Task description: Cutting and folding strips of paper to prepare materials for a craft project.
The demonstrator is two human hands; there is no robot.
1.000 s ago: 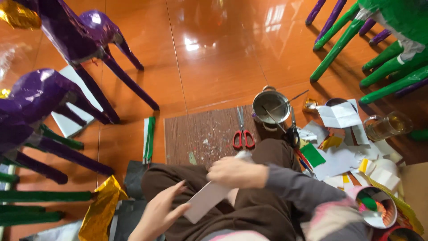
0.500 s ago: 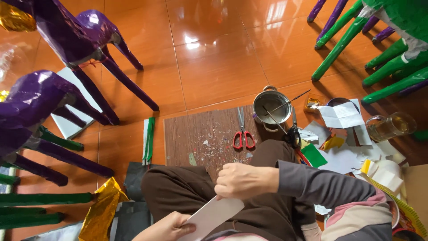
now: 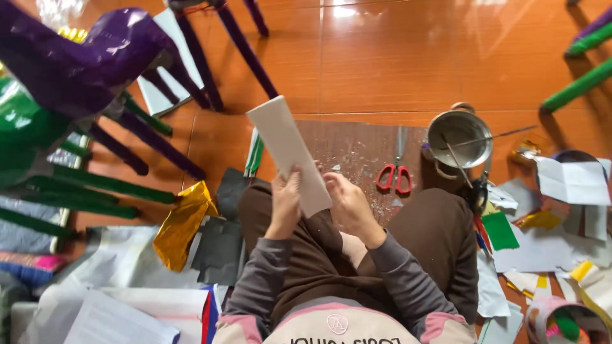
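This looks like a home craft workshop on the floor. The orange tiled floor (image 3: 395,57) is covered with paper scraps (image 3: 542,248) and gold foil (image 3: 182,223). Red scissors (image 3: 395,175), a metal pot (image 3: 459,137) and a worn board (image 3: 363,150) lie there. Paper-wrapped purple figures (image 3: 83,57) and green figures (image 3: 38,165) stand around.

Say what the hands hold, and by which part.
Both hold a white strip of card by its lower end: the left hand on its left edge, the right hand on its right edge.
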